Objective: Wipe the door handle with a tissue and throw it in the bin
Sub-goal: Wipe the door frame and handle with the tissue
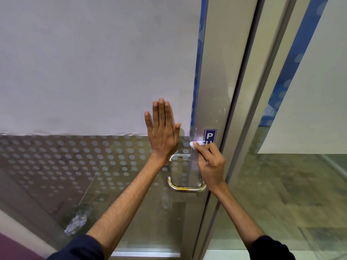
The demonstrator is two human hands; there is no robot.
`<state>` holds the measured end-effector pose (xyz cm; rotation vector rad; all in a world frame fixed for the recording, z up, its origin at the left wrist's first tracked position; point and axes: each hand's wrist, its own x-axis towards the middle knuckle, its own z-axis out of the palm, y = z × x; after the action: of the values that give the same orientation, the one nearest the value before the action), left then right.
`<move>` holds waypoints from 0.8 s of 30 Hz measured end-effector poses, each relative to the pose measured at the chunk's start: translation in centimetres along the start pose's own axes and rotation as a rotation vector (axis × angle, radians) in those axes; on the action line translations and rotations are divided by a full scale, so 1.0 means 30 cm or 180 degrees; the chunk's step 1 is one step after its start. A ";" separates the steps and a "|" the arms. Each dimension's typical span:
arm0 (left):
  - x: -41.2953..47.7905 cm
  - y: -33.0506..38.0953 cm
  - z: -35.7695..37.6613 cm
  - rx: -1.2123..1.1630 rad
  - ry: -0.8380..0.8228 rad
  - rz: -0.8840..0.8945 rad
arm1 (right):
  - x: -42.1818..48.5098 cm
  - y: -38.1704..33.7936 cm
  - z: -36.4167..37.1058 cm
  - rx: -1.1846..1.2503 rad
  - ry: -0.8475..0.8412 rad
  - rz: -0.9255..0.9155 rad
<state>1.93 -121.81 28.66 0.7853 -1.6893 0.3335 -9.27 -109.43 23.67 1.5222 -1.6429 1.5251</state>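
Note:
A U-shaped metal door handle (185,188) is mounted on a glass door (116,162) near its metal frame. My right hand (210,164) pinches a small white tissue (195,144) and presses it against the frame edge just above the handle's upper end, below a blue push sign (210,135). My left hand (163,128) lies flat against the glass, fingers together and pointing up, to the left of the handle. Part of the handle's upper bar is hidden behind my hands. No bin is in view.
The door's upper half is covered in white frosted film (93,62), the lower half in a dotted pattern. A metal door frame (244,91) runs up on the right, with a second glass panel (300,166) beyond it.

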 end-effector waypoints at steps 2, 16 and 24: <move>0.004 0.001 -0.001 -0.0005 -0.0005 -0.0005 | -0.051 0.020 0.002 -0.0072 -0.0131 -0.0050; -0.019 0.004 0.000 -0.0094 -0.0106 -0.0055 | 0.075 -0.040 -0.047 0.0018 -0.0201 -0.0069; -0.015 -0.001 0.008 -0.0075 -0.0062 -0.0040 | 0.056 -0.023 -0.006 0.0126 0.0074 0.0148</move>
<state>1.81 -121.83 28.17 0.7835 -1.7030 0.2976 -9.24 -109.82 25.47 1.4907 -1.6551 1.6026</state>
